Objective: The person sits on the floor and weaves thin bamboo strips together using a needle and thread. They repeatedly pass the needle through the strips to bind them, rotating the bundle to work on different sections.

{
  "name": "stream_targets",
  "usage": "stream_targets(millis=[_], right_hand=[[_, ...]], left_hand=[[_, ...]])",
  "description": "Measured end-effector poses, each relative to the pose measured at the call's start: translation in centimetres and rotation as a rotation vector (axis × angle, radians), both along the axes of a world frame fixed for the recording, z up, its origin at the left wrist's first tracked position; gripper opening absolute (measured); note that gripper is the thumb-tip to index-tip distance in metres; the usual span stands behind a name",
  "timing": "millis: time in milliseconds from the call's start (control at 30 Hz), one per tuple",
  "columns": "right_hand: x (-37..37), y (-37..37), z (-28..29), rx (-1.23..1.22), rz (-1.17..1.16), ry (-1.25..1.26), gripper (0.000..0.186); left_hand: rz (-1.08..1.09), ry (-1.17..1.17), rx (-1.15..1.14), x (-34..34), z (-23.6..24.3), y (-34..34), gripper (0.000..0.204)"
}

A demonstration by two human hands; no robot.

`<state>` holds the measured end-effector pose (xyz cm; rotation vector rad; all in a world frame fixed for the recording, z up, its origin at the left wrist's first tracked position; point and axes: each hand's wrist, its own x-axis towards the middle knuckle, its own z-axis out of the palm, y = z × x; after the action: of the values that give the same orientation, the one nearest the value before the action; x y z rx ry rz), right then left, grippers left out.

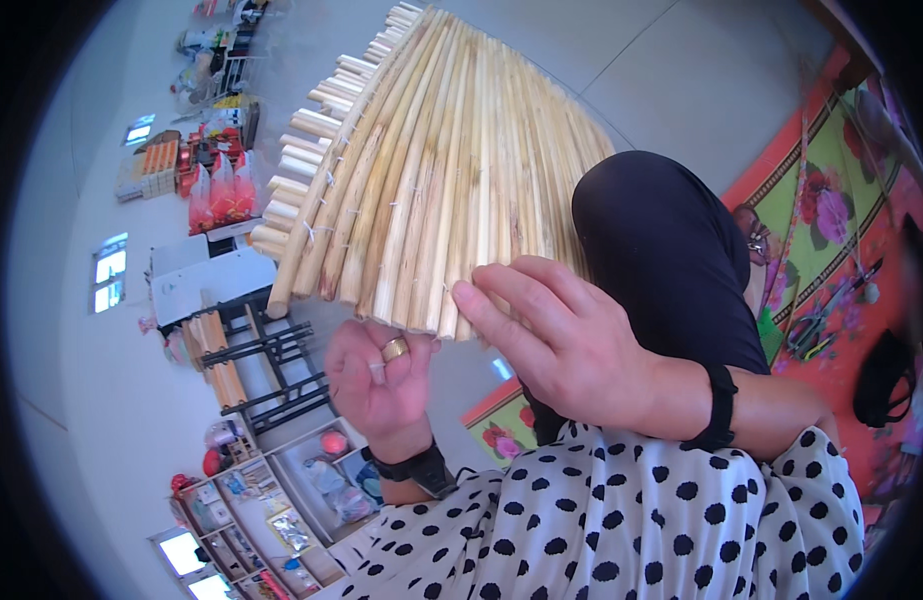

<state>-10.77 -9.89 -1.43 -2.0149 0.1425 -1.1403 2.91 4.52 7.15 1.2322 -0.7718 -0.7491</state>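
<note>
A mat of pale wooden sticks (431, 170), bound side by side with thin white thread, fans out in front of me, resting over my black-clad knee (671, 250). My right hand (561, 340) lies on the mat's near edge, thumb pressed on the stick ends. My left hand (381, 385), wearing a gold ring, is curled under that same edge, pinching what looks like a thin white thread. Both wrists carry black bands.
A floral mat in red and green (831, 200) covers the floor at right, with scissors (811, 330) and a black bag (881, 380) on it. At left stand a dark metal rack (271, 370), shelves of goods (281, 510) and red packets (216, 190).
</note>
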Motion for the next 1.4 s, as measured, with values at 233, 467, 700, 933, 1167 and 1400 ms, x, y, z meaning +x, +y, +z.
stream_targets(millis=[233, 467, 700, 933, 1167, 1400], right_hand=[[0.2, 0.8, 0.1, -0.019, 0.041, 0.100, 0.063], [-1.3, 1.4, 0.2, 0.007, 0.009, 0.157, 0.072], [-1.9, 1.7, 0.1, 0.036, 0.121, 0.138, 0.071], [-2.0, 1.0, -1.0, 0.007, 0.244, 0.094, 0.074], [-1.9, 0.1, -1.7, 0.008, 0.309, 0.058, 0.065], [-2.3, -1.1, -1.5, 0.038, 0.379, 0.089, 0.074]], left_hand=[[0.037, 0.041, 0.008, 1.5, -1.3, 1.1, 0.035], [0.022, 0.127, -0.077, 1.6, -2.5, 1.6, 0.034], [0.060, 0.178, -0.058, 2.0, -2.3, 2.2, 0.034], [0.203, 0.340, -0.065, 2.5, -2.6, 3.3, 0.027], [0.268, 0.338, 0.001, 2.5, -2.5, 3.9, 0.045], [0.296, 0.309, 0.034, 1.5, -1.6, 2.8, 0.046]])
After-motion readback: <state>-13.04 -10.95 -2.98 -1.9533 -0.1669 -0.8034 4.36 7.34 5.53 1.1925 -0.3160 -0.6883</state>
